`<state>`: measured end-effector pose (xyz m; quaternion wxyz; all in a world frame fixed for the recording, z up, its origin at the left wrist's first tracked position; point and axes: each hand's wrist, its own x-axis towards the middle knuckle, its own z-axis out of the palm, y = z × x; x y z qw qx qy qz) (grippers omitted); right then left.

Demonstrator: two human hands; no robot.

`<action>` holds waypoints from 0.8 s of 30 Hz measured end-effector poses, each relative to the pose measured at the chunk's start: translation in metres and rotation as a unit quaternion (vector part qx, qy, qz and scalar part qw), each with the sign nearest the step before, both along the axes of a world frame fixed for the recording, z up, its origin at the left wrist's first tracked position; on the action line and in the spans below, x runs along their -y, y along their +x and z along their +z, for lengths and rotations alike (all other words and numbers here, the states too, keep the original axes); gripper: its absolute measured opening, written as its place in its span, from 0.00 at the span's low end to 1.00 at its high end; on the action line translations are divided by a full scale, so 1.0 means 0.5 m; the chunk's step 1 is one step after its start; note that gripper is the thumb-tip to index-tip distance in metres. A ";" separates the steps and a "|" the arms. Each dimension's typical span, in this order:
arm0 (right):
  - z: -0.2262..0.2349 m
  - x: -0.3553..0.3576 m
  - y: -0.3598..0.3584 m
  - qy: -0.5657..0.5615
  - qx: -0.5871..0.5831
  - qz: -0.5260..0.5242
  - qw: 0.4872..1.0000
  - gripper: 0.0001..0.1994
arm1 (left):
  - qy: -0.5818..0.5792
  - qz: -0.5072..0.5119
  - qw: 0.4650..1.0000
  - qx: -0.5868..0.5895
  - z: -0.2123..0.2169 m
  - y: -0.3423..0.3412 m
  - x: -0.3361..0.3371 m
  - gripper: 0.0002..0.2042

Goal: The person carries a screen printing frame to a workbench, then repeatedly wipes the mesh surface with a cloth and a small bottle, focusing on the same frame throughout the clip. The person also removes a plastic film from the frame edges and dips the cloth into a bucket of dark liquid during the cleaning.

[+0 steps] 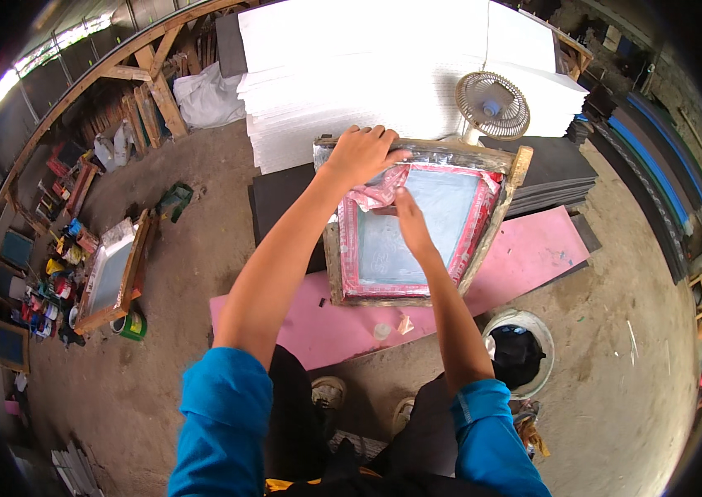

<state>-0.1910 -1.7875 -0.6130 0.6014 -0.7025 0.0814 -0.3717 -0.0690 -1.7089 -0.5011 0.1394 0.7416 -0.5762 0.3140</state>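
A wooden-framed printing screen (pixel 407 240) with a pale blue-grey mesh stands tilted in front of me. Red-and-white tape (pixel 349 257) lines the inner border of its frame. My left hand (pixel 363 156) is closed over the top bar of the frame, left of its middle. Just below it, a crumpled pinkish piece (pixel 380 190), similar in colour to the tape, bunches at the mesh's upper left corner. My right hand (pixel 409 217) is in front of the mesh, its fingers at the crumpled piece and seemingly pinching it; the fingertips are partly hidden.
Under the screen lies a pink sheet (pixel 301 323) on dark sheets. Behind are a tall stack of white sheets (pixel 351 74) and a fan (pixel 492 106). A bucket with black contents (pixel 545 331) stands at right. Another framed screen (pixel 110 277) leans at left, beside paint containers.
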 end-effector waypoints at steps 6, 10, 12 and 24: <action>0.092 0.034 -0.031 -0.098 -0.229 -0.024 0.968 0.24 | 0.065 0.070 0.987 -0.126 0.011 -0.014 0.023 0.27; 0.130 0.053 0.004 -0.227 -0.282 -0.118 0.925 0.22 | 0.089 0.120 0.977 -0.152 0.042 -0.037 0.032 0.38; 0.126 0.060 0.025 -0.241 -0.291 -0.146 0.914 0.19 | 0.062 0.135 0.980 -0.130 0.041 -0.049 0.034 0.40; 0.021 -0.014 -0.035 -0.035 -0.147 -0.243 0.958 0.19 | 0.038 0.200 0.969 -0.142 0.019 -0.031 0.064 0.42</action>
